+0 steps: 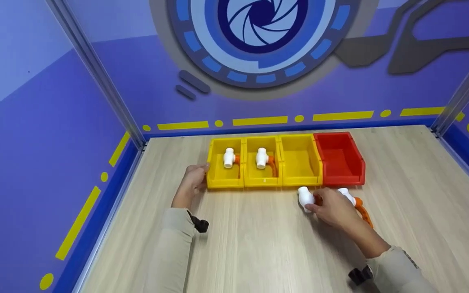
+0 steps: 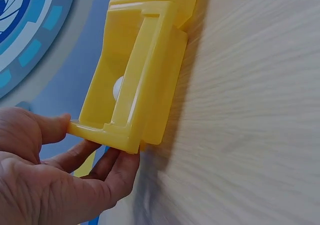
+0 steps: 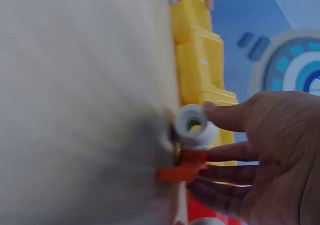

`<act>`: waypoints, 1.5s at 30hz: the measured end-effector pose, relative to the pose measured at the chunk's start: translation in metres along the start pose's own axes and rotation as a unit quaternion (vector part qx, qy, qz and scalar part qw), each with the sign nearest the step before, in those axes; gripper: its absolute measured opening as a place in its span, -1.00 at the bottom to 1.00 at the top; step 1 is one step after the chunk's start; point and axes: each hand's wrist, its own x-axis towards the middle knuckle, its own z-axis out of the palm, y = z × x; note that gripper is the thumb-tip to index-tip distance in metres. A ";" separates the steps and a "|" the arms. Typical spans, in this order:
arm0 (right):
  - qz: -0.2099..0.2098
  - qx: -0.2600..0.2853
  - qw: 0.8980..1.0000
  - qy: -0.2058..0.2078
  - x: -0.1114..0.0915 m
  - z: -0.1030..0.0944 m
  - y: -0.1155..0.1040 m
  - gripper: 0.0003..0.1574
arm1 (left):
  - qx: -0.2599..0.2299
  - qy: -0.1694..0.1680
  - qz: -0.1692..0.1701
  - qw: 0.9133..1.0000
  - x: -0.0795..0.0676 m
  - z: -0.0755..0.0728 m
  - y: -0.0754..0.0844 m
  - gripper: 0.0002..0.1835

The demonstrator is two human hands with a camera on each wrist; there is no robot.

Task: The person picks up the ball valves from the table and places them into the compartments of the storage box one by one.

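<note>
Held valve (image 1: 305, 199), white body with orange handle: right of centre, just on the near side of the right yellow bin (image 1: 299, 162). Right hand (image 1: 332, 207) has it, thumb on the white body, fingers partly bent at the handle; can't tell if the valve touches the desk (image 1: 259, 244). Second valve (image 1: 358, 201) is just right of that hand, partly hidden by it. Left hand (image 1: 193, 178) pinches the left wall of the left yellow bin (image 1: 225, 183), thumb on the rim, fingers bent below. One valve each in left bin and middle yellow bin (image 1: 263, 182). Red bin (image 1: 343, 180) ends the row, far right.
</note>
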 end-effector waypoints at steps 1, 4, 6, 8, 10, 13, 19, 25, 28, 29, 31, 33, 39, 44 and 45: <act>-0.003 -0.004 1.000 -0.005 0.001 -0.001 -0.001 -0.64 | 0.000 -0.001 0.004 1.000 0.000 0.001 0.000 -0.45; -0.001 -0.020 1.000 -0.019 0.002 -0.003 -0.005 -0.66 | 0.003 -0.007 0.011 1.000 0.000 0.003 -0.001 -0.44; 0.004 -0.026 0.999 -0.025 0.003 -0.004 -0.007 -0.67 | 0.005 -0.005 0.012 1.000 0.001 0.004 -0.001 -0.44; 0.013 -0.023 0.999 -0.032 0.003 -0.005 -0.010 -0.68 | 0.008 0.001 0.007 1.000 0.001 0.003 -0.001 -0.45; 0.022 -0.018 0.999 -0.036 0.004 -0.004 -0.012 -0.67 | 0.008 0.004 0.002 1.000 0.001 0.001 0.000 -0.46; 0.036 -0.011 0.999 -0.036 0.006 -0.002 -0.014 -0.65 | 0.003 0.002 -0.009 1.000 0.002 -0.002 0.000 -0.48; 0.081 0.005 0.995 -0.052 0.012 -0.001 -0.020 -0.53 | 0.001 -0.006 -0.012 1.000 0.003 -0.007 -0.001 -0.46; 0.072 -0.005 0.997 -0.042 0.014 0.001 -0.024 -0.61 | -0.002 -0.004 -0.004 1.000 0.002 -0.009 -0.002 -0.46; 0.069 -0.019 0.997 -0.035 0.013 0.002 -0.023 -0.64 | -0.005 -0.012 -0.004 1.000 0.002 -0.006 -0.001 -0.45; 0.068 -0.021 0.997 -0.034 0.013 0.002 -0.023 -0.64 | -0.006 -0.013 -0.004 1.000 0.003 -0.004 -0.001 -0.44; 0.067 -0.025 0.997 -0.034 0.012 0.002 -0.023 -0.65 | -0.009 -0.014 -0.005 1.000 0.004 -0.003 -0.001 -0.44; 0.069 -0.023 0.997 -0.035 0.011 0.003 -0.023 -0.63 | -0.017 -0.013 -0.009 1.000 0.005 -0.004 -0.002 -0.44; 0.074 -0.012 0.996 -0.041 0.013 0.001 -0.019 -0.53 | -0.019 -0.009 -0.020 1.000 0.007 -0.005 0.000 -0.46; 0.068 -0.003 0.997 -0.037 0.013 0.003 -0.018 -0.54 | -0.015 -0.008 -0.018 1.000 0.007 -0.007 -0.001 -0.46; 0.066 -0.001 0.997 -0.034 0.013 0.004 -0.017 -0.55 | -0.016 -0.007 -0.018 1.000 0.007 -0.007 -0.002 -0.46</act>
